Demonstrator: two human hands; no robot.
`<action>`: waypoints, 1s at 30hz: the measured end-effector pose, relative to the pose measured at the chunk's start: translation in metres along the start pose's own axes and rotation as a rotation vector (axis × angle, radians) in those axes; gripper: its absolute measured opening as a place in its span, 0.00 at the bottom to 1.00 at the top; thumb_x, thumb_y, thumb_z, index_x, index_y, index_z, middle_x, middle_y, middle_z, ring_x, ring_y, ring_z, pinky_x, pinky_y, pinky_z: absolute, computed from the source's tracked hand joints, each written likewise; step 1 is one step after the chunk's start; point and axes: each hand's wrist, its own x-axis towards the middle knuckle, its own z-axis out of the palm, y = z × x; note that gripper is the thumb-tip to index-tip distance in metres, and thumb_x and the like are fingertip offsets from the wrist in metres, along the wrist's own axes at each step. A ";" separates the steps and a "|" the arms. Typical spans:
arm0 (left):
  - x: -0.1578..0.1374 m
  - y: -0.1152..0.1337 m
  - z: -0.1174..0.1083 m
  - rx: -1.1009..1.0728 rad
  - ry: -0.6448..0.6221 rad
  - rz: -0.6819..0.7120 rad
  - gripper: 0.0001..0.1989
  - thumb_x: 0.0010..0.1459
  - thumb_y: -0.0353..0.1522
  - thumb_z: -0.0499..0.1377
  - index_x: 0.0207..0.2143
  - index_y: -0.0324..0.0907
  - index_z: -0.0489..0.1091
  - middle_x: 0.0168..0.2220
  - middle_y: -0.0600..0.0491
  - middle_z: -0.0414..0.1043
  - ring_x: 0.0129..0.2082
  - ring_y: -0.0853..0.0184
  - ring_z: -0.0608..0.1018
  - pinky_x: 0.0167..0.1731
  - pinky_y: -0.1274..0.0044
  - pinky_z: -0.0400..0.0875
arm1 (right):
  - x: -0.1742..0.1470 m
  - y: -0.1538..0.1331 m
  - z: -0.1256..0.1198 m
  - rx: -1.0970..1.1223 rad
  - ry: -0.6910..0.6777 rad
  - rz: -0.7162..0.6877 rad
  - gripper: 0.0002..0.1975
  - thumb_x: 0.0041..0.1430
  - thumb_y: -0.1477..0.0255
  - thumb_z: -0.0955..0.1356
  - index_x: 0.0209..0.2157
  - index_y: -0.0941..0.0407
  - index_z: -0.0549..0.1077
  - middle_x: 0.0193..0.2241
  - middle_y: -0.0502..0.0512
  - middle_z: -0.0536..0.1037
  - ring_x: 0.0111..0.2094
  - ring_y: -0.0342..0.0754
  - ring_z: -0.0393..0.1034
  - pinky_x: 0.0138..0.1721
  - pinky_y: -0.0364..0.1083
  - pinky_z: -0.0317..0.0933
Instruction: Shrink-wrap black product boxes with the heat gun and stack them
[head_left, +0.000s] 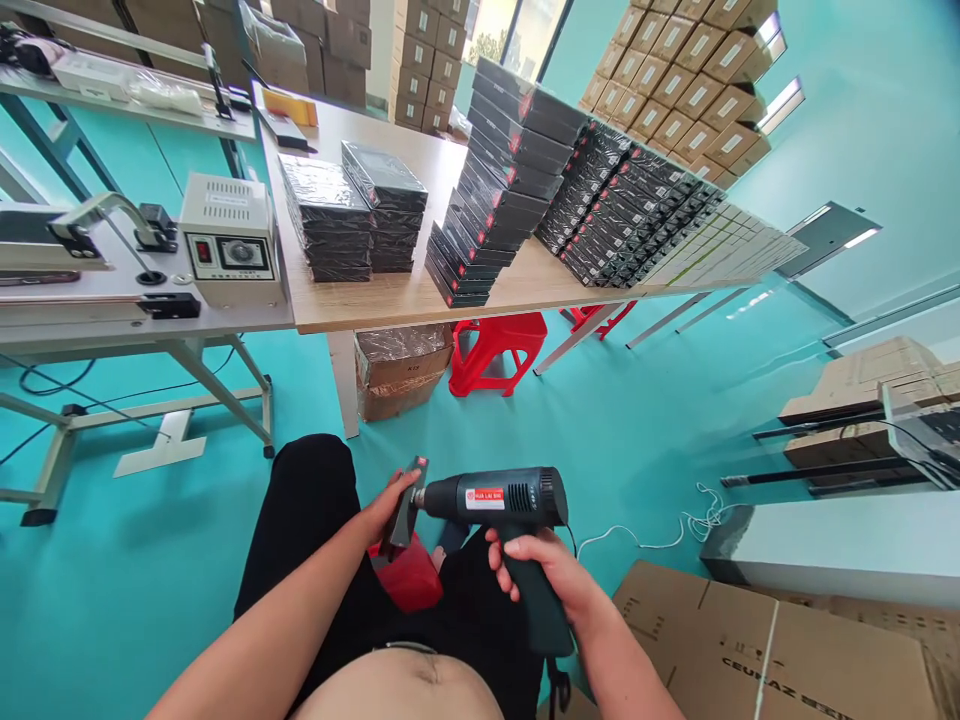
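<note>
In the head view my right hand (544,565) is wrapped round the handle of a black heat gun (487,497), whose nozzle points left. A dark, flat box (405,515) is gripped in my left hand (388,503) and held tilted over my lap. The gun's nozzle is right at the box's face; whether they touch I cannot tell. Part of the box is hidden by my fingers. Below it, between my legs, shows a red stool (409,577).
Stacks of black wrapped boxes (502,180) stand on the wooden table (330,318) ahead. A sealing machine with a control box (229,240) is at left. A red stool (499,350) and a carton (401,370) sit under the table. Large cartons (750,640) lie at right.
</note>
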 end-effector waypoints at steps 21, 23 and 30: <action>-0.033 0.035 0.008 -0.263 -0.174 -0.102 0.21 0.54 0.47 0.55 0.37 0.38 0.72 0.29 0.44 0.78 0.33 0.53 0.80 0.31 0.67 0.75 | 0.019 -0.023 0.019 -0.096 0.075 -0.125 0.16 0.47 0.70 0.70 0.39 0.63 0.73 0.27 0.56 0.77 0.23 0.44 0.70 0.21 0.42 0.63; -0.031 0.034 0.008 -0.279 -0.187 -0.089 0.21 0.54 0.47 0.55 0.37 0.37 0.72 0.31 0.44 0.78 0.32 0.54 0.80 0.31 0.67 0.75 | 0.016 -0.023 0.023 -0.068 0.124 -0.136 0.16 0.48 0.69 0.69 0.39 0.62 0.72 0.28 0.55 0.77 0.23 0.44 0.69 0.22 0.42 0.63; -0.025 0.036 0.005 -0.324 -0.155 -0.008 0.24 0.54 0.46 0.55 0.43 0.37 0.72 0.31 0.45 0.78 0.31 0.55 0.80 0.31 0.66 0.75 | -0.002 -0.012 0.030 -0.092 0.013 -0.082 0.15 0.47 0.70 0.70 0.38 0.61 0.74 0.28 0.55 0.76 0.23 0.44 0.69 0.23 0.42 0.62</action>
